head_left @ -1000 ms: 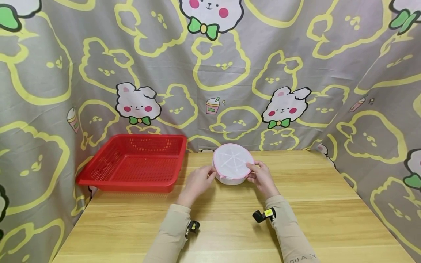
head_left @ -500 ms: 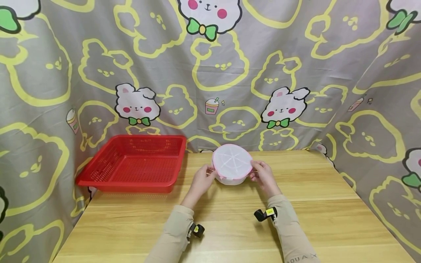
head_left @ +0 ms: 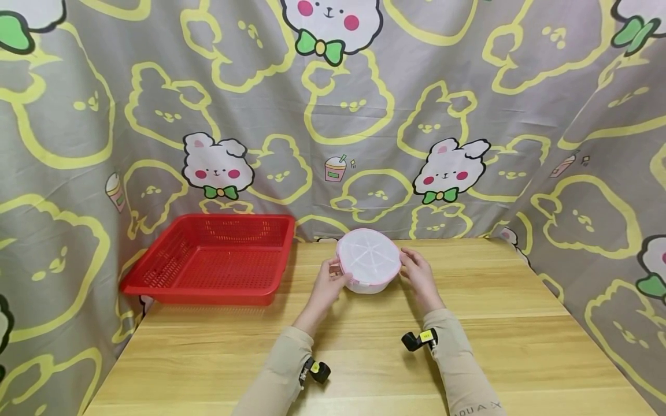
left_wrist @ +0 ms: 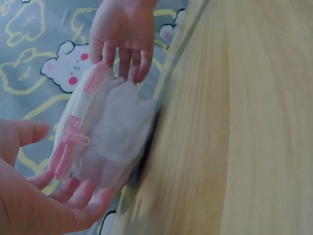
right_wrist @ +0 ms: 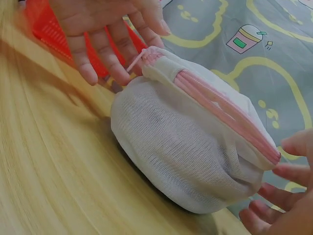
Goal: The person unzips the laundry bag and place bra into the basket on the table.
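A white mesh bag (right_wrist: 176, 137) with a pink zip (right_wrist: 222, 111) sits between the left hand (right_wrist: 110, 29) and the right hand (right_wrist: 293, 205), a wooden table (right_wrist: 44, 171) beneath it, a red basket (right_wrist: 46, 29) and a patterned curtain (right_wrist: 208, 58) behind.

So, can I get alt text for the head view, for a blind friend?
A person's left hand and right hand flank a round, white, pink-trimmed mesh bag at a wooden table. A red perforated basket sits to the left, before a gray cartoon-print curtain.

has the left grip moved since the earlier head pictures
Yes. Judged against the red basket in the head view, the left grip has shifted a little to the right, away from the basket.
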A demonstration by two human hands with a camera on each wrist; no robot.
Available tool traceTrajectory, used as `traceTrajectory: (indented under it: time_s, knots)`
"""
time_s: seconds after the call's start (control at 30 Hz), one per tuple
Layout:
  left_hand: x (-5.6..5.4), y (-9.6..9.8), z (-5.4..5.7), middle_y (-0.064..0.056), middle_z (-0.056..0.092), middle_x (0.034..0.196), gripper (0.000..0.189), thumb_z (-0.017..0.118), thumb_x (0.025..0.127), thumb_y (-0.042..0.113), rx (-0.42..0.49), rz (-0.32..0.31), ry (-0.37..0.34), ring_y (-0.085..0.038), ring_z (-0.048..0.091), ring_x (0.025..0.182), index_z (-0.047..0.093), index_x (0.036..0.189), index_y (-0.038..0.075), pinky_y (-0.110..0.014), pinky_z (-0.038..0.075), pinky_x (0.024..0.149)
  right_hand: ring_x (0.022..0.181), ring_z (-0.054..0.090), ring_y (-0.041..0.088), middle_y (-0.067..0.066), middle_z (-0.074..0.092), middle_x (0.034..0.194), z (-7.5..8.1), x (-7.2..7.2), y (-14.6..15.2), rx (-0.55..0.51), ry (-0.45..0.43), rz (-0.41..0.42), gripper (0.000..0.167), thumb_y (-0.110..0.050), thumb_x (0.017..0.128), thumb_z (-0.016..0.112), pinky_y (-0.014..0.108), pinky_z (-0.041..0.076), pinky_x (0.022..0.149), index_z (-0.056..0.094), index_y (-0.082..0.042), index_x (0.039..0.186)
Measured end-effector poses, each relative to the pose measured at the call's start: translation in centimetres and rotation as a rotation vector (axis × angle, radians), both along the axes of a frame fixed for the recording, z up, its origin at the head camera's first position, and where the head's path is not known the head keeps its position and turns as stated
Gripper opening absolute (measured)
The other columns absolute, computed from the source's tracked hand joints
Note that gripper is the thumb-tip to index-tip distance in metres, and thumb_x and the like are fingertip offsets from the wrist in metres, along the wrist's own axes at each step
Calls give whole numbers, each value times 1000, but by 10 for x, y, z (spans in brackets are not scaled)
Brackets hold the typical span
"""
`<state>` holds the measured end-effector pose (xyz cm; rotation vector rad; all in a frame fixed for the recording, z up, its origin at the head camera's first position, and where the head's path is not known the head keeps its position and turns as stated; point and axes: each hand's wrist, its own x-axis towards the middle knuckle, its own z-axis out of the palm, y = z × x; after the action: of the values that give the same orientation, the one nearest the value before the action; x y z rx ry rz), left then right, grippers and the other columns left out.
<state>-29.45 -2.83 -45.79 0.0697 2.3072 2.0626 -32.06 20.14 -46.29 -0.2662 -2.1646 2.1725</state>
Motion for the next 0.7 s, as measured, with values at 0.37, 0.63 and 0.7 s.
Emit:
traceTrajectory:
  time_s: [0.37, 0.63, 0.7]
  knots:
    - [1, 2, 1, -18, 48, 129, 75, 73, 85, 13, 58, -31, -42, -20, 52, 100, 33, 148, 13, -24, 39, 60, 87, 60, -1, 21, 46, 140, -2, -1, 4, -21, -16, 119, 50, -19, 103, 44, 30, 49, 91, 33, -6, 150]
    - [-4, -2, -4, -16, 48, 129, 78, 71, 84, 10, 16, -30, -70, -23, 54, 105, 33, 151, 20, -25, 42, 65, 89, 59, 8, 3, 52, 115, 2, 1, 12, 18, -74, 189, 54, -24, 101, 51, 37, 49, 93, 32, -4, 148]
    - [-5, -4, -4, -16, 48, 131, 79, 72, 83, 10, 10, -21, -73, -24, 53, 107, 32, 151, 20, -25, 43, 68, 87, 58, 8, -1, 52, 109, 4, 1, 13, 27, -82, 205, 55, -25, 100, 53, 36, 50, 90, 33, -3, 147]
